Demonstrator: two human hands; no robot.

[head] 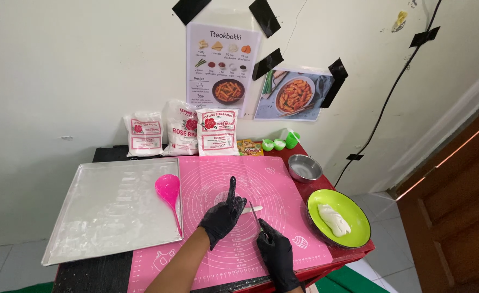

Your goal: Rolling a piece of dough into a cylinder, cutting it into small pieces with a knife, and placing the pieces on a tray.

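Observation:
Both my hands wear black gloves over a pink silicone mat (207, 179). My left hand (222, 216) rests on the mat with its index finger stretched forward, beside a thin white strip of dough (252, 209). Gripping a knife (256, 217) by the handle is my right hand (275, 252); the blade points toward the dough strip. A pink ladle (168, 189) lies at the mat's left edge.
A large metal tray (109, 206) sits on the left. A green plate (359, 211) holds a lump of white dough (333, 219) at right, with a steel bowl (304, 167) behind it. Three white flour bags (182, 130) and small green cups (280, 142) stand against the wall.

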